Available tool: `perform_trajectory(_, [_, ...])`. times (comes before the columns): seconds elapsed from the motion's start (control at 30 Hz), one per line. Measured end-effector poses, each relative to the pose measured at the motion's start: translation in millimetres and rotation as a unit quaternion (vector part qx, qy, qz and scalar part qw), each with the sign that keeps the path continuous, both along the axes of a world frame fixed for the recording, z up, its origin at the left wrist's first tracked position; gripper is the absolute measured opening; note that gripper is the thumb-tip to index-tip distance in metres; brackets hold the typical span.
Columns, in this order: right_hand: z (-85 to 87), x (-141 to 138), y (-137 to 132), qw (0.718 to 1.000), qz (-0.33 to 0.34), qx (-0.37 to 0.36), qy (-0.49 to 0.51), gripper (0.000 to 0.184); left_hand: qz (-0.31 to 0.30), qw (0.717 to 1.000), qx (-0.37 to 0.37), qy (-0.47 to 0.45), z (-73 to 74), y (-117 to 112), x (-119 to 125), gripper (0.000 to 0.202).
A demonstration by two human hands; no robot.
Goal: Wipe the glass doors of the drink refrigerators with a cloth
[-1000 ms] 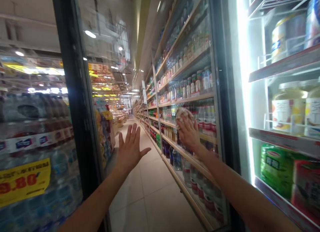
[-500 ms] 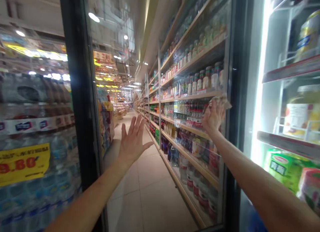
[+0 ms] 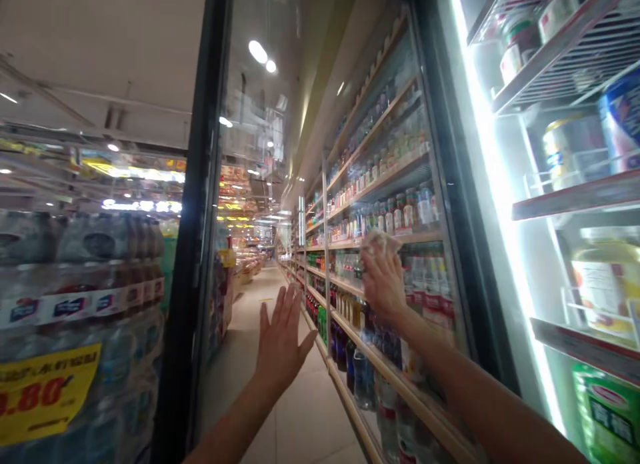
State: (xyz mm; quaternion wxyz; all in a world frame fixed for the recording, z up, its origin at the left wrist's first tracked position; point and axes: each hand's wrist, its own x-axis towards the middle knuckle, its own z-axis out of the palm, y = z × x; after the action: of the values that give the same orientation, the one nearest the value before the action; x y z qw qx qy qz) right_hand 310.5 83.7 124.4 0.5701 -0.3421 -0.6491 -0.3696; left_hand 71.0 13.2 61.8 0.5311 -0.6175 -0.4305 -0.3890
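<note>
In front of me stands an open glass door [image 3: 260,137] with a dark frame [image 3: 193,251]. My left hand [image 3: 283,341] lies flat against the lower middle of the pane, fingers spread and holding nothing. My right hand [image 3: 385,284] presses a crumpled pale cloth [image 3: 381,244] to the glass, up and to the right of the left hand. The fingers cover part of the cloth. Through the pane, shelves of bottles [image 3: 400,214] and a tiled aisle floor [image 3: 295,411] show behind both hands.
At right is the lit fridge interior, with wire shelves [image 3: 575,64], a juice bottle [image 3: 600,284] and a green package [image 3: 607,411]. Stacked bottle packs [image 3: 75,304] stand at left, bearing a yellow price sign [image 3: 47,391].
My right hand has moved left across the glass with the cloth, away from the right frame. My left hand stays spread on the pane. The view has tilted upward and shifted.
</note>
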Motion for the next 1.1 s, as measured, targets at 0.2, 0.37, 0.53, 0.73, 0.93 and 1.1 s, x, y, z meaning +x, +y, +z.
perform_trajectory(0.2, [-16.8,-35.6,-22.3,0.975,0.218,-0.022,-0.033,0.053,-0.089,0.993,-0.023,0.075,55.3,14.6,75.0,0.067])
perform_trajectory(0.37, [-8.4,9.0,-15.8,0.965,0.244,0.011,0.1,0.046,-0.075,0.993,-0.01,0.087,81.3,37.7,125.4,0.062])
perform_trajectory(0.53, [-2.2,51.8,7.2,0.988,-0.017,0.037,0.148,0.049,-0.033,0.991,-0.009,0.133,104.2,36.7,103.4,0.05])
perform_trajectory(0.73, [-9.6,68.6,19.0,0.984,-0.109,-0.007,0.141,0.051,0.031,0.998,0.021,-0.049,162.8,9.6,8.5,0.051])
perform_trajectory(0.93, [-13.0,64.3,17.4,0.984,-0.117,0.004,0.13,0.055,-0.049,0.999,0.005,-0.021,123.9,31.3,87.6,0.054])
perform_trajectory(1.1, [-13.3,66.4,19.7,0.984,-0.123,0.018,0.127,0.053,-0.056,0.994,-0.006,0.092,118.4,39.6,100.5,0.043])
